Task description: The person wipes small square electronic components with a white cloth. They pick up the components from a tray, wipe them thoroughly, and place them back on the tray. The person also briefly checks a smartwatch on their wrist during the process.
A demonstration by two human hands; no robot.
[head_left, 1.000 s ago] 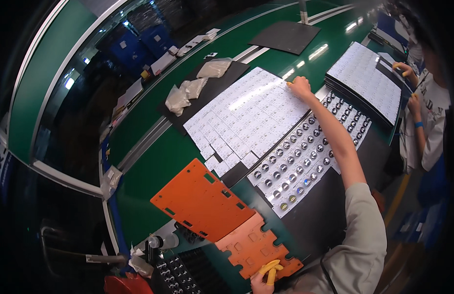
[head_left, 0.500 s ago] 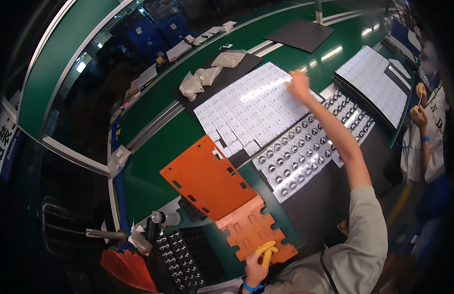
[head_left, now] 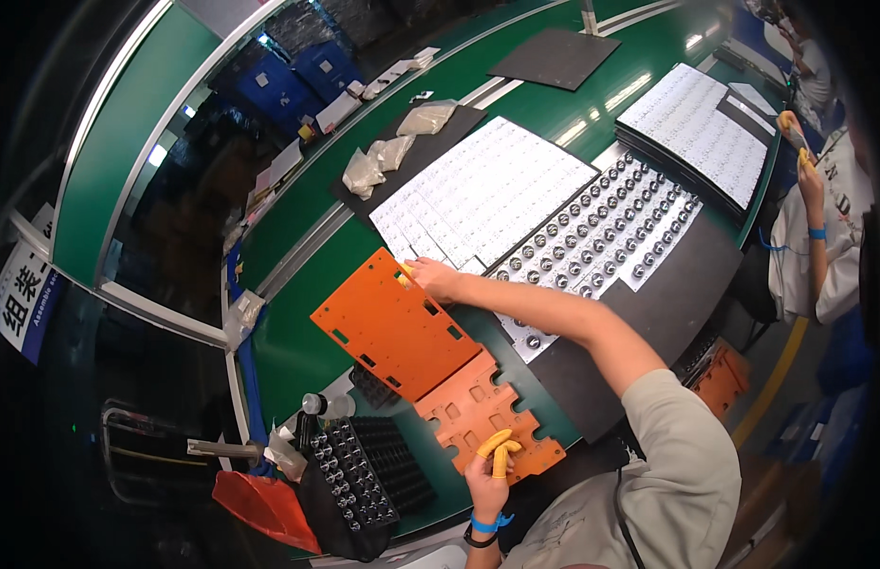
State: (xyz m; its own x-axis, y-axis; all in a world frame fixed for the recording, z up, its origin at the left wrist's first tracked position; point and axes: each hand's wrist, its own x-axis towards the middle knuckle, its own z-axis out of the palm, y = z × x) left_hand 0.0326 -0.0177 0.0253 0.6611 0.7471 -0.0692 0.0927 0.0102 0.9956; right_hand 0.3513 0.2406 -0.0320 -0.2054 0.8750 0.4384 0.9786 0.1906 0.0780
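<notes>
An orange hinged fixture lies on the bench in front of me. Its flat panel with cutouts is tilted up, and its notched plate lies nearer. My right hand is at the panel's upper right edge, fingers closed around it; the panel partly hides them. Yellow covers the fingertips. Close over the near part of the notched plate, my left hand has its yellow-covered fingers bent together. What they hold, if anything, cannot be made out. Beyond the panel lie white printed board sheets.
White strips with round black parts lie right of the sheets. A black tray of shiny round parts stands near left, beside a red bag. Plastic bags lie beyond. A sheet stack and a co-worker's hands are at the right.
My right hand has come back from the far edge of the white sheets to the orange panel. My left hand stays by the notched plate. The whole view has shifted a little.
</notes>
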